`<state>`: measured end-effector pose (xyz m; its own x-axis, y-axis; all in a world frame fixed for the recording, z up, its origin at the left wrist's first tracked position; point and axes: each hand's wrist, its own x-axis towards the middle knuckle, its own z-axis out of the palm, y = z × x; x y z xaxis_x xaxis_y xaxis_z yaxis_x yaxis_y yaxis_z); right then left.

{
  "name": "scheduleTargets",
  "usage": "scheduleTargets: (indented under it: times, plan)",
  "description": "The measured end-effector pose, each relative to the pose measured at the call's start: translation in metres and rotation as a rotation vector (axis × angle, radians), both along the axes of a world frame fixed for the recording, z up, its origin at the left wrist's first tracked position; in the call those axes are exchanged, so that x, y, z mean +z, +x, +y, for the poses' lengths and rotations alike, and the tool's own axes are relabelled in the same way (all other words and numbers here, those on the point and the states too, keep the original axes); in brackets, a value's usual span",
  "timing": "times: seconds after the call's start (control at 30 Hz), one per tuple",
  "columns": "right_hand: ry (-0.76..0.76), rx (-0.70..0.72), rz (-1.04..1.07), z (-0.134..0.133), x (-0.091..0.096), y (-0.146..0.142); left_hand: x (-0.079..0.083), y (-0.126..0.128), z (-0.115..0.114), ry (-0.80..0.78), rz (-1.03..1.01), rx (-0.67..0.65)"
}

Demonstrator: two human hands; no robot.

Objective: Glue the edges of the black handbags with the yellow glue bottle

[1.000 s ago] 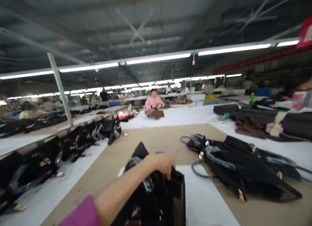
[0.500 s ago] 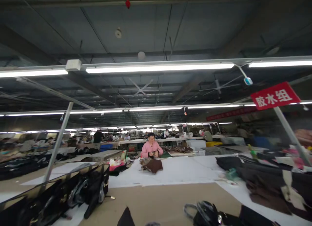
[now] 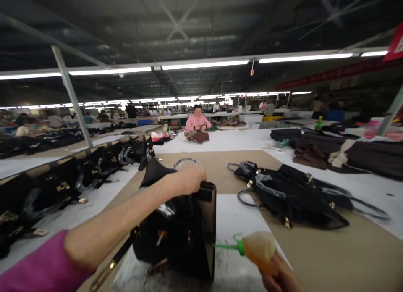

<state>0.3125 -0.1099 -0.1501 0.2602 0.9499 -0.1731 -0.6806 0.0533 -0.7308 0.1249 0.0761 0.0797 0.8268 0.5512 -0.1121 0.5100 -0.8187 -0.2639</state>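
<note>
Ok so closest to the camera, the right hand (image 3: 277, 269) is wrapped round a squeeze bottle (image 3: 258, 248) of amber liquid, tipped on its side with its thin green nozzle (image 3: 226, 246) pointing left. The tip is right at the side edge of the black handbag (image 3: 171, 245), can't tell if it's actually touching

The left arm, in a purple sleeve (image 3: 40, 264), reaches across the front of that bag, and the left hand (image 3: 191, 179) is curled closed over its top edge. Fingertips are tucked out of sight so I can't say exactly which bit is pinched. The bag stands upright in the middle of the table, partly on a white sheet (image 3: 241, 218), its tan side facing right and a loop handle (image 3: 186, 160) poking up behind the hand. There's also a strap (image 3: 121, 250) with gold hardware hanging off the lower left

A bit further out, more black bags (image 3: 299, 195) lie flat on the tan tabletop (image 3: 324, 254) to the right, while a row of black handbags (image 3: 67, 180) lines the left side

Past those, dark fabric (image 3: 371, 155) with a pale cloth tie (image 3: 341, 155) sits on the right, and a co-worker in a pink top (image 3: 197, 122) is across the table behind some brown material (image 3: 199, 137). Tube lights (image 3: 204, 65) run overhead
</note>
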Motion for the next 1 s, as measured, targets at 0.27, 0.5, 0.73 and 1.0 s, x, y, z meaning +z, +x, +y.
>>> scheduleTargets:
  times: [0.27, 0.5, 0.73, 1.0]
  plan:
    - [-0.104, -0.088, 0.114, 0.034, 0.015, -0.004, -0.018, -0.014, 0.022, 0.069, -0.022, 0.023]
    - [-0.109, -0.042, 0.009, 0.054, 0.012, -0.011, -0.047, -0.018, 0.027, 0.014, -0.055, 0.053]
    - [-0.06, -0.014, -0.116, 0.078, 0.003, -0.01, -0.062, -0.026, 0.02, -0.027, -0.071, 0.068]
    - [-0.033, 0.006, -0.209, 0.1, -0.008, -0.012, -0.065, -0.032, 0.018, -0.044, -0.076, 0.049]
